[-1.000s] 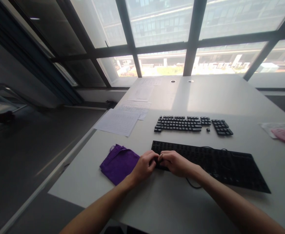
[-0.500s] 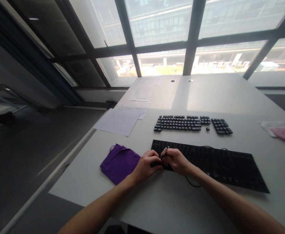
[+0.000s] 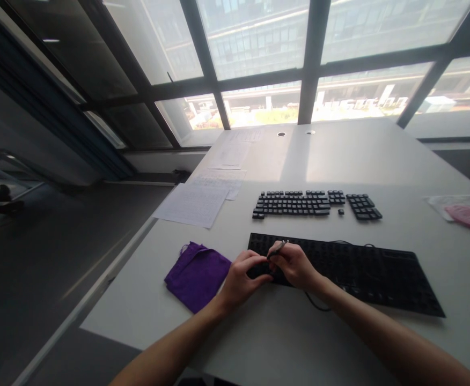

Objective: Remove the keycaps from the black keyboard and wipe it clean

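A black keyboard (image 3: pixel 364 273) with its key area bare of caps lies on the white table, its left end under my hands. My right hand (image 3: pixel 297 265) is closed in a pinch round a small dark tool with a shiny end (image 3: pixel 279 247), held over the keyboard's left part. The tool's lower tip is hidden by the fingers. My left hand (image 3: pixel 241 276) rests at the front left corner, thumb and index finger apart, with dark keyboard showing between them. Its index fingertip reaches close to the right fingers. Behind the keyboard, loose black keycaps (image 3: pixel 293 204) are laid out in key order.
A folded purple cloth bag (image 3: pixel 198 274) lies left of the keyboard. Papers (image 3: pixel 195 203) run along the table's left side. At the far right is a pink object (image 3: pixel 468 217) on clear plastic. A cable (image 3: pixel 317 304) loops out at the keyboard's front edge.
My left thumb and index finger have spread wider apart. The tool in my right hand has tipped over to the right. The view has shifted slightly.
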A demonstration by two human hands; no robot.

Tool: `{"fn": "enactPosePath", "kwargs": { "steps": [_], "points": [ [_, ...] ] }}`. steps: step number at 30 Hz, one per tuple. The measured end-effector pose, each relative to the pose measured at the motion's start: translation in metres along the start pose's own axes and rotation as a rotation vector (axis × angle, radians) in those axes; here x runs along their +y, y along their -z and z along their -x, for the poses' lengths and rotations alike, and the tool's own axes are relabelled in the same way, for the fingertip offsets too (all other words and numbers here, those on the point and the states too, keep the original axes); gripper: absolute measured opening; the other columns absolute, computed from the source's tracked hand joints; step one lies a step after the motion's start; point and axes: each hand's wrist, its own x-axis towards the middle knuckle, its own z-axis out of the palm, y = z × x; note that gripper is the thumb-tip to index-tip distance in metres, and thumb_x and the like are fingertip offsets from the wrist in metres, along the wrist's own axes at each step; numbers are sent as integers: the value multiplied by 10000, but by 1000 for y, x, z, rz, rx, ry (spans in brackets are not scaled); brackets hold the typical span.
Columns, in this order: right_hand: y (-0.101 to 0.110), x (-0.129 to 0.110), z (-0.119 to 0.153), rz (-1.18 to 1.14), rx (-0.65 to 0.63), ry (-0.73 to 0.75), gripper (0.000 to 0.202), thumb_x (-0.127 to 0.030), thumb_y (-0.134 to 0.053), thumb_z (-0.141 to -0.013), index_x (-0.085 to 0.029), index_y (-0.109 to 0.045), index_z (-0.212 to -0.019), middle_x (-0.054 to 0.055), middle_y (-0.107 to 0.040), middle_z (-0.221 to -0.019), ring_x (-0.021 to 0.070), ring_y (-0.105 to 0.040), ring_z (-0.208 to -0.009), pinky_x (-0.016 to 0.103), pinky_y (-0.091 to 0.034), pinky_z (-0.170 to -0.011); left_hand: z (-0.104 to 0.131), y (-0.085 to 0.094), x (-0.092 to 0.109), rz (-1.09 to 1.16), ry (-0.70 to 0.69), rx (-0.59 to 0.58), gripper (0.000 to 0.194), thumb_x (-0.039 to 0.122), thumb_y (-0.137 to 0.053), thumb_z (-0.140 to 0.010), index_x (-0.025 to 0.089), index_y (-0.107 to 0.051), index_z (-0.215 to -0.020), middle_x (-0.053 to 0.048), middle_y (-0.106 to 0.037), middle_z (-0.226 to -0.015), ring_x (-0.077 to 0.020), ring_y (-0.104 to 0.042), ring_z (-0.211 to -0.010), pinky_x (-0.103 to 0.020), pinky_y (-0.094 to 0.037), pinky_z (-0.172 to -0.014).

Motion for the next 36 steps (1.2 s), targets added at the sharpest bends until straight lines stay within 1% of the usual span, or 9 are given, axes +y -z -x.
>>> {"fn": "enactPosePath", "kwargs": {
  "steps": [3, 8, 12, 17, 22, 27, 29, 32, 36],
  "points": [
    [0, 0, 0, 16, -32, 37, 172, -243, -547, -966, -172, -652, -848, 41, -617, -815, 145, -619, -646, 273, -530, -605, 0, -2, 0, -80, -66, 34, 266, 265, -697, -884, 214, -697, -1145, -81, -703, -977, -213, -647, -914, -369, -552, -825],
    [0, 1, 0, 112, 2, 73, 174, -186, -536, -955, -176, -634, -812, 32, -602, -782, 147, -586, -662, 276, -496, -639, 1, -1, -7, -119, -215, -38, 401, 190, -608, -934, 200, -557, -1331, -107, -702, -1100, -218, -673, -979, -380, -568, -878],
    [0, 0, 0, 117, 25, 63, 175, -188, -514, -965, -180, -629, -833, 24, -593, -770, 144, -577, -654, 274, -482, -642, 2, 2, -12, -64, -189, -70, 413, 218, -608, -947, 214, -481, -1340, -113, -668, -1176, -208, -690, -1047, -355, -589, -891],
    [0, 0, 0, 134, 25, 73, 180, -213, -519, -963, -184, -627, -822, 23, -602, -758, 150, -580, -669, 280, -481, -659, 2, 2, -18, -20, -172, -134, 383, 256, -588, -965, 215, -478, -1329, -120, -654, -1184, -212, -688, -1054, -377, -597, -897],
    [-1, 4, -1, 19, 126, -90, 165, -260, -548, -956, -184, -594, -816, 7, -628, -658, 153, -604, -596, 268, -497, -593, -1, -1, -18, -82, -256, -40, 425, 210, -583, -964, 230, -471, -1374, -98, -675, -1123, -201, -666, -1008, -366, -581, -868],
    [-2, 10, -3, -100, 173, -176, 197, -338, -583, -942, -193, -567, -808, 9, -646, -659, 159, -610, -555, 265, -506, -534, -5, -1, -10, -180, -319, -57, 326, 140, -532, -974, 241, -589, -1278, -104, -634, -1227, -208, -599, -1110, -374, -533, -938],
    [-3, 11, -3, -130, 189, -189, 203, -350, -582, -942, -195, -562, -812, 17, -659, -683, 160, -619, -555, 269, -515, -534, -4, -1, -8, -203, -309, -4, 265, 157, -561, -960, 234, -637, -1201, -111, -616, -1222, -216, -589, -1095, -367, -536, -908],
    [-4, 12, -3, -121, 219, -203, 200, -354, -587, -941, -196, -563, -821, 17, -659, -687, 158, -627, -557, 268, -521, -539, -3, 0, -7, -115, -266, 60, 212, 202, -611, -938, 222, -652, -1145, -99, -633, -1134, -203, -610, -1015, -343, -541, -866],
    [-4, 14, -3, -115, 229, -205, 198, -362, -581, -946, -191, -567, -847, 10, -644, -679, 152, -626, -550, 256, -519, -519, -16, 5, -5, 11, -75, 157, 219, 242, -613, -942, 219, -652, -1156, -71, -671, -1059, -171, -640, -904, -307, -545, -821]
  ]
}}
